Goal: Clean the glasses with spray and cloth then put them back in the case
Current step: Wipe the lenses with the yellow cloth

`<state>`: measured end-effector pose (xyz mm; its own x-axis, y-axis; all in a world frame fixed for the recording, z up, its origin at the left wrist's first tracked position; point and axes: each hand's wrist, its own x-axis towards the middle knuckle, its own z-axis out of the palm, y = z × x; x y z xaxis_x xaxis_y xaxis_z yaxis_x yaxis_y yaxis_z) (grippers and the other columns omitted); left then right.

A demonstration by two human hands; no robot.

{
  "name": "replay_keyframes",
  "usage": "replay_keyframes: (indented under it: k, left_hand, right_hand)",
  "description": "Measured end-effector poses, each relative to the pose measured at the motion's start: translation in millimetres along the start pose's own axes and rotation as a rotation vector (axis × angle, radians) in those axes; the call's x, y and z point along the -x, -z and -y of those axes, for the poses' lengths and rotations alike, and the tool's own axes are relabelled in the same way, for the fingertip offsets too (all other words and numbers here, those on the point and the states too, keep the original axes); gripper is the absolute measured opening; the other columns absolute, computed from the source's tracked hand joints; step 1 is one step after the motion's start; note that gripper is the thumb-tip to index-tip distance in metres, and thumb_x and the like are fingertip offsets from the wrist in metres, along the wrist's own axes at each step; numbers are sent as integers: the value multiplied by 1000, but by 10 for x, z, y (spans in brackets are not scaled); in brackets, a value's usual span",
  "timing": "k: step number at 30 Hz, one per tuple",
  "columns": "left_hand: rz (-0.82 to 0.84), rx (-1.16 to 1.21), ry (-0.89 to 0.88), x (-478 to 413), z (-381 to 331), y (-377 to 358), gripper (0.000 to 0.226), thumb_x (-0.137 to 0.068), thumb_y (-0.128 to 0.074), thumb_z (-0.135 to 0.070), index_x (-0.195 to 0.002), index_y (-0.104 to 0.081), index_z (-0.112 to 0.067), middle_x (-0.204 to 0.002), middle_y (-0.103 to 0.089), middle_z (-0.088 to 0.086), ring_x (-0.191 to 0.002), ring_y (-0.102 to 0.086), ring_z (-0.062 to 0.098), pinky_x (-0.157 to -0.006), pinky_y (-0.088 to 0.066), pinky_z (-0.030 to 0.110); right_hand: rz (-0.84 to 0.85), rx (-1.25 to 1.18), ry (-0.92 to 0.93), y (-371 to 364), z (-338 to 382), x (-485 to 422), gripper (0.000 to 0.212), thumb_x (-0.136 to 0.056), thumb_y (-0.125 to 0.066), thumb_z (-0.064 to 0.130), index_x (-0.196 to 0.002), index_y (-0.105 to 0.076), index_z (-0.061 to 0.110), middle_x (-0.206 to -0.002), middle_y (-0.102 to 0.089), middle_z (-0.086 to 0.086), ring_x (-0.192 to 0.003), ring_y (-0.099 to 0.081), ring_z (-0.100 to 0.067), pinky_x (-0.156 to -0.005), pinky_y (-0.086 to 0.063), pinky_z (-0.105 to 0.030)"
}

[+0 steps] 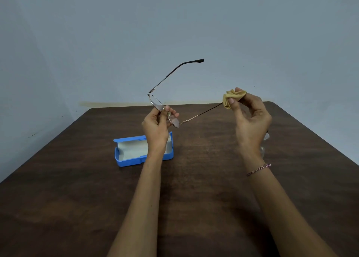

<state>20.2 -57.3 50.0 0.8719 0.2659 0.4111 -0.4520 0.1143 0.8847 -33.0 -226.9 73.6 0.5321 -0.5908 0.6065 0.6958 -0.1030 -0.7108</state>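
Glasses with a thin metal frame are held up in the air above the table, both temple arms unfolded. From my feed, the left hand pinches the frame at the bridge between the two lenses, thumb and fingertips curled onto it. One temple arm points up and away toward the wall, its dark tip highest. The other runs to my right and ends inside the cloth.

That cloth is small, yellow and bunched. The right hand grips it between thumb and curled fingers, wrapped around the end of that temple arm. A beaded bracelet sits on the right wrist.

The case is blue with a pale lining. It lies open on the table, below and behind the left wrist, which covers part of it. I see nothing resting inside the part that shows.

Something clear peeks out from behind the right hand, low near the table. Too much of it is hidden for me to tell what it is.
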Motion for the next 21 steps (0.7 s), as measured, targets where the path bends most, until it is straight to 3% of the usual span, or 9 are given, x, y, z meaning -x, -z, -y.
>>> replay_keyframes:
  k: [5, 9, 11, 13, 16, 21]
  left_hand:
    - [-76, -11, -61, 31, 41, -51, 16, -94, -53, -13, -99, -67, -5, -88, -69, 8, -82, -70, 15, -74, -58, 27]
    - [-39, -99, -173, 92, 86, -145, 13, -91, -58, -9, -95, -69, -13, -86, -70, 6, -82, -69, 15, -75, -59, 32]
    - [9, -210, -279, 137, 105, -196, 15, -88, -62, -9, -89, -69, -22, -80, -68, -4, -78, -67, 15, -73, -58, 35]
    - [36, -327, -387, 171, 123, -236, 15, -86, -64, -5, -83, -70, -19, -76, -64, -12, -72, -63, 10, -70, -55, 28]
    - [63, -472, -486, 210, 138, -266, 11, -85, -63, -2, -80, -70, -8, -80, -64, -4, -71, -58, 6, -68, -47, 17]
    - [63, -639, -583, 237, 158, -262, 5, -83, -66, -6, -84, -71, -5, -87, -66, 3, -74, -59, 11, -67, -50, 23]
  right_hand:
    - [0, -134, -38, -30, 14, 13, 20, -82, -67, -1, -101, -65, 7, -108, -65, -10, -104, -64, -9, -84, -51, -19]
    - [93, -324, -353, -123, -103, 102, 24, -82, -65, 1, -105, -65, 8, -97, -72, 4, -103, -66, -16, -95, -51, -33]
    - [143, -381, -471, -149, -132, 138, 19, -85, -60, -1, -101, -66, 8, -88, -73, 4, -93, -68, -11, -87, -54, -26]
    - [170, -457, -536, -157, -130, 157, 16, -87, -57, -2, -96, -65, 7, -83, -73, 3, -84, -68, -8, -77, -55, -20]
    - [177, -527, -582, -169, -123, 161, 14, -88, -54, -2, -95, -65, 3, -80, -73, 2, -80, -69, -7, -72, -55, -18]
    - [219, -578, -617, -186, -79, 165, 13, -90, -52, 1, -95, -64, 1, -80, -74, -3, -79, -70, -13, -68, -54, -19]
